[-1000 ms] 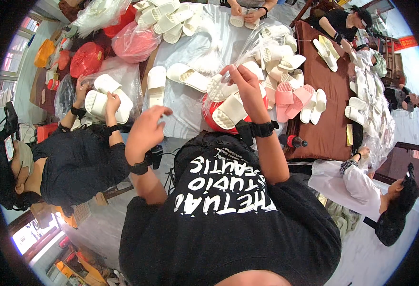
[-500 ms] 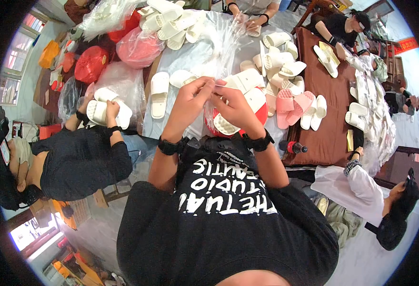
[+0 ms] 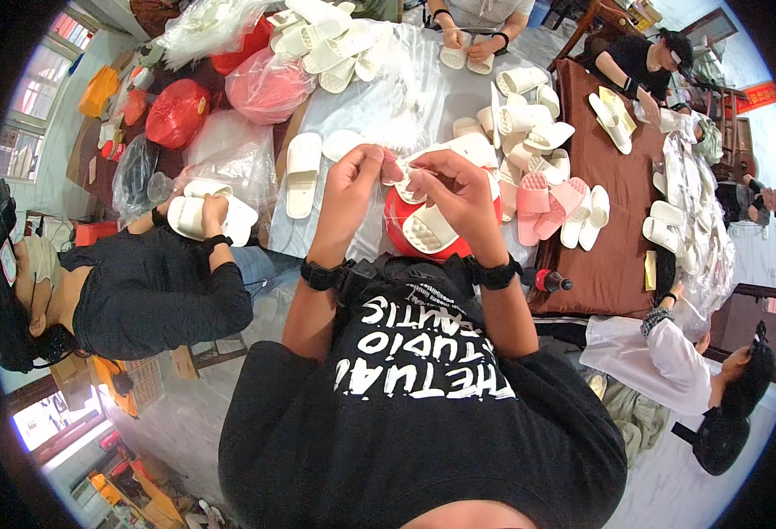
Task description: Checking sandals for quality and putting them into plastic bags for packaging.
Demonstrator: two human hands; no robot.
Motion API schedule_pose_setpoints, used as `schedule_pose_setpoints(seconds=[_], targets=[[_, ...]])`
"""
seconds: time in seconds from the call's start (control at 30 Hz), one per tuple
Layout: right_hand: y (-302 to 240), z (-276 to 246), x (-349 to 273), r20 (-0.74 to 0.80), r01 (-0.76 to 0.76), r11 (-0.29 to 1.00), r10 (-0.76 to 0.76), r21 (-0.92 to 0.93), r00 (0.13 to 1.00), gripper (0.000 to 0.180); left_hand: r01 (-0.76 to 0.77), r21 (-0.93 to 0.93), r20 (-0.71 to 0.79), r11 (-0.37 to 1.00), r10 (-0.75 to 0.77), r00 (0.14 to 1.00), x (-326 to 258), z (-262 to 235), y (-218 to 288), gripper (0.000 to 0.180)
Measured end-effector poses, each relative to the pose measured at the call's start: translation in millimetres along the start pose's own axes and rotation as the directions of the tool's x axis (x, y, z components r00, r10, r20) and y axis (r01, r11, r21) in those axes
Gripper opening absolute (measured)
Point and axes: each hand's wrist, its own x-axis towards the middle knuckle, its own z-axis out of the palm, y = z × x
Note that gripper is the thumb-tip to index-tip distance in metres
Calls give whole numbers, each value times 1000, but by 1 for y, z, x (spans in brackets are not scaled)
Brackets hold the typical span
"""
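"What's largest around me?"
"Grey marbled floor [image 3: 185, 410], then your pale plastic-covered counter [image 3: 428, 57]."
"Containers?"
"One clear plastic bag [image 3: 289, 75] encloses a rounded pinkish-red bundle [image 3: 263, 95], upper left. Nearer you, a red round object [image 3: 397, 216] bears at least two white textured slippers [image 3: 430, 229]."
"Smaller things?"
"Two pink textured slippers [image 3: 533, 203] and one dark bottle [image 3: 551, 280], right."
"And my grip?"
"Your left hand [image 3: 351, 181] and right hand [image 3: 461, 188] are close together above the counter; the left pinches thin clear plastic film [image 3: 392, 167], but whether the right grips it, I cannot tell."
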Motion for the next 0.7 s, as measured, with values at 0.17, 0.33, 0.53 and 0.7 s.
schedule_pose_setpoints(seconds=[0.17,0.33,0.53,0.7], targets=[[12,-5,1,-63,117,992,-119,-43,991,14,26,25,-5,999,-25,1000,-3,3,-4,27],[3,-12,2,-204,121,993,-118,0,972,9,107,43,49,993,-109,993,-7,-3,-2,26],[-5,-36,3,-388,218,973,-174,71,905,14,114,96,91,989,-123,988,-10,-5,-2,24],[-4,-77,-1,-547,275,954,-166,123,821,16,120,131,133,984,-137,982,-13,-22,-12,24]])
